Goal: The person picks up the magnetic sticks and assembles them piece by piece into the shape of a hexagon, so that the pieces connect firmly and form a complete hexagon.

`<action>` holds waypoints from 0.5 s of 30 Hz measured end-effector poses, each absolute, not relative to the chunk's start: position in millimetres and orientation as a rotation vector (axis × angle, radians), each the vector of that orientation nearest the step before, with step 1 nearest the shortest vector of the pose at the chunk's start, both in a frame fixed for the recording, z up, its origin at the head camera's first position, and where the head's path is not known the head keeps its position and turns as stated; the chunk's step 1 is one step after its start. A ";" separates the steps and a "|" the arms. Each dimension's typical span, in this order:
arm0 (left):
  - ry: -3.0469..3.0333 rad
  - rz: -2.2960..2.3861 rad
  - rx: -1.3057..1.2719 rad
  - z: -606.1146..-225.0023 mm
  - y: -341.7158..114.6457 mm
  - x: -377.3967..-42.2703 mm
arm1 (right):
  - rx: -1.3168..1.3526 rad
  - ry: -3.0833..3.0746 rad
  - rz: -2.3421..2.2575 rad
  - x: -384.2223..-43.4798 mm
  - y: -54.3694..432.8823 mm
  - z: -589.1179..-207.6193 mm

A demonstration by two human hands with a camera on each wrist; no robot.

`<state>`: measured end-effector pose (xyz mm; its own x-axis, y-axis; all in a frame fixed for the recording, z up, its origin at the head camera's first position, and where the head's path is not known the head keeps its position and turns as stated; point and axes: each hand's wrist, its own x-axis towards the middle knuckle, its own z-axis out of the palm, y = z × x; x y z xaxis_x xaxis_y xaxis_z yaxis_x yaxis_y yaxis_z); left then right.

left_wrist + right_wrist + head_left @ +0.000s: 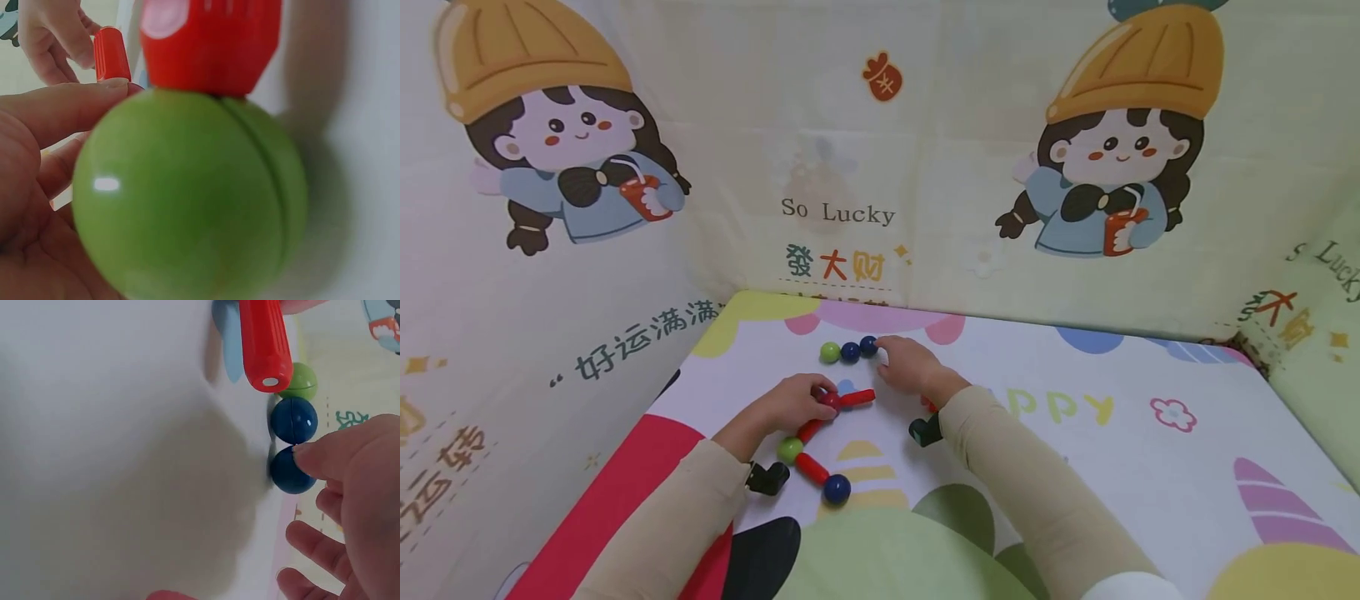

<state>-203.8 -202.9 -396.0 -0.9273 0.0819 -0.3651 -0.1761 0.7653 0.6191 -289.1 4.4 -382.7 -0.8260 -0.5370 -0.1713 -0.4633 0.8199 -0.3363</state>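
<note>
My left hand (797,400) pinches a red ball (831,402) in a bent chain of toy rods and balls. From that ball a red rod (857,398) points right, its far end free. Another red rod (809,431) joins it to a green ball (790,451), large in the left wrist view. A third red rod (812,469) runs on to a dark blue ball (837,489). My right hand (913,367) holds the end dark blue ball (292,470) of a short row, thumb tip on it. Beside it sit another dark blue ball (294,420) and a light green ball (302,381).
A red piece (929,406) lies partly hidden under the right wrist. The printed table mat (1120,500) ends at fabric walls (955,208) with cartoon figures, behind and on both sides. Black wrist camera mounts (925,430) sit below both wrists.
</note>
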 end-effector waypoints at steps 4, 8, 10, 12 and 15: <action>2.581 0.964 -0.095 -395.0 -201.9 -203.9 | -0.777 2.729 -0.403 -290.7 0.4 -382.7; 2.567 0.967 -0.105 -393.5 -201.2 -203.6 | -0.792 2.716 -0.434 -291.8 -1.7 -383.4; 2.560 0.971 -0.100 -393.7 -200.6 -204.1 | -0.765 2.745 -0.456 -292.2 -1.0 -384.3; 2.558 0.973 -0.098 -394.1 -200.0 -204.7 | -0.743 2.784 -0.487 -292.5 0.9 -384.7; 2.561 0.966 -0.103 -395.0 -200.4 -205.0 | -0.737 2.826 -0.527 -293.3 4.5 -385.3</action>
